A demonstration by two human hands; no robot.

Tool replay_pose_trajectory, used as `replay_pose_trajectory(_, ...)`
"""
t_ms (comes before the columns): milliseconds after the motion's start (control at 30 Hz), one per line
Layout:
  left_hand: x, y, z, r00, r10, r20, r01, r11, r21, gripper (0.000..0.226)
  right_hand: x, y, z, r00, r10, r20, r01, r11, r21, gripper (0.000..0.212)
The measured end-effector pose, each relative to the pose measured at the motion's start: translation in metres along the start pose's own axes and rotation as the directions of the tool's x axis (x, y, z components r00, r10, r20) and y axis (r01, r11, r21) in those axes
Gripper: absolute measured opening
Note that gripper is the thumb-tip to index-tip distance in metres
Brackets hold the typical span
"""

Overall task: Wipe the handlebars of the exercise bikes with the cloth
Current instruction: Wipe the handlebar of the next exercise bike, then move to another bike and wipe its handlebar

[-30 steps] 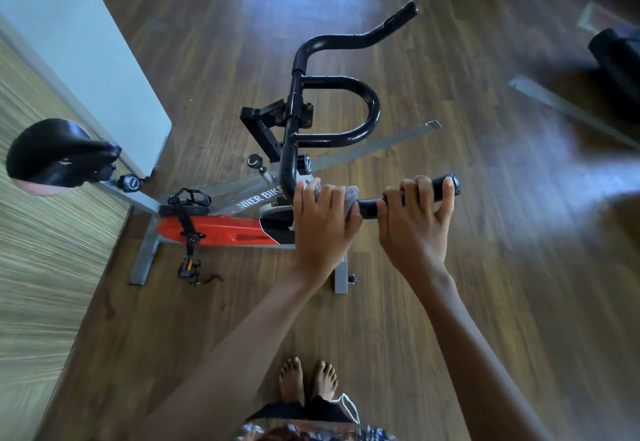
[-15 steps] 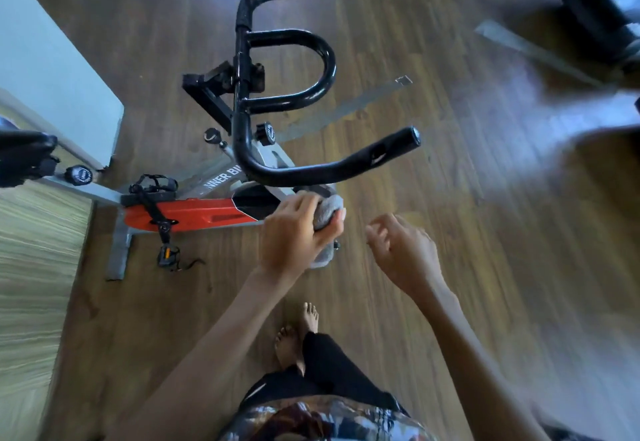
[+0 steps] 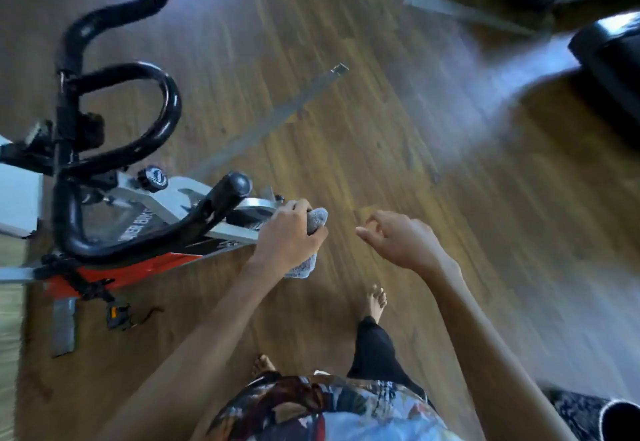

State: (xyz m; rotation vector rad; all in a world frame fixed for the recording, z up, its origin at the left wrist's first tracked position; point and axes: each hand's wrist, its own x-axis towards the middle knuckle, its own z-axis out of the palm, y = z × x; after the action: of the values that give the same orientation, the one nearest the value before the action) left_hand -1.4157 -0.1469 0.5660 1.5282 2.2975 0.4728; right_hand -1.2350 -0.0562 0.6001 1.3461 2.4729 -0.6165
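Floor (image 3: 381,129): brown wood-look planks with a glossy sheen, much of it smeared by blur on my feed.
Exercise bike (image 3: 194,198): at the left; a silver metal frame over a red panel, with a flat grey foot on the floor.
Second machine (image 3: 609,59): far right, well apart from the bike; I make out a black padded block and a grey bar, no more.
Handlebars (image 3: 166,108): black glossy tubing on the bike, bent into a closed loop with two long horns. One horn runs off the far left; the other points near and right and ends in a round cap.
Stabiliser bar (image 3: 277,115): a flat, dull grey metal strip lying on the floor, running far and right from the bike.
Clothing (image 3: 329,409): a patterned fabric at the near edge, with a black trouser leg and bare feet on the planks.
Left grip (image 3: 291,232): the fingers are curled tight round the cloth. It sits just right of the capped horn and is not touching it.
Right grip (image 3: 398,239): held in the air beside the left one, fingers loosely curled, holding nothing.
Cloth (image 3: 317,220): grey, nubbly like terry, bunched in the left grip with one end poking out by the fingertips and another hanging below the palm; it is off the handlebars.
Writing (image 3: 136,227): pale capitals on the frame, partly hidden by the tube; I can just read "NER BIK".
Knob (image 3: 152,177): a black ribbed dial on the frame; its round label is too blurred to read.
Pedal (image 3: 117,316): black, with a strap, near the grey foot.
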Motion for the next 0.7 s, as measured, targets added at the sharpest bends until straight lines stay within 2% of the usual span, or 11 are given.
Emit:
replay_pose_trajectory(200,0.104,0.073,0.018,0.996,-0.080,-0.031,0.081,0.996,0.035,0.035,0.085,0.083,-0.057,0.998,-0.056,-0.026,0.056,0.998,0.003,0.044)
replay_pose_trajectory(367,0.179,0.105,0.012,0.984,-0.167,-0.063,0.167,0.986,-0.003,0.035,0.159,0.107,-0.119,0.990,-0.120,-0.071,0.120,0.993,0.006,0.043)
replay_pose_trajectory(500,0.260,0.110,0.002,0.959,-0.268,-0.093,0.261,0.962,-0.079,0.036,0.231,0.113,-0.162,0.969,-0.180,-0.167,0.181,0.984,-0.008,0.043)
replay_pose_trajectory(700,0.405,0.078,-0.021,0.912,-0.384,-0.144,0.363,0.919,-0.152,0.036,0.376,0.105,-0.231,0.958,-0.264,-0.111,0.260,0.965,-0.042,0.035)
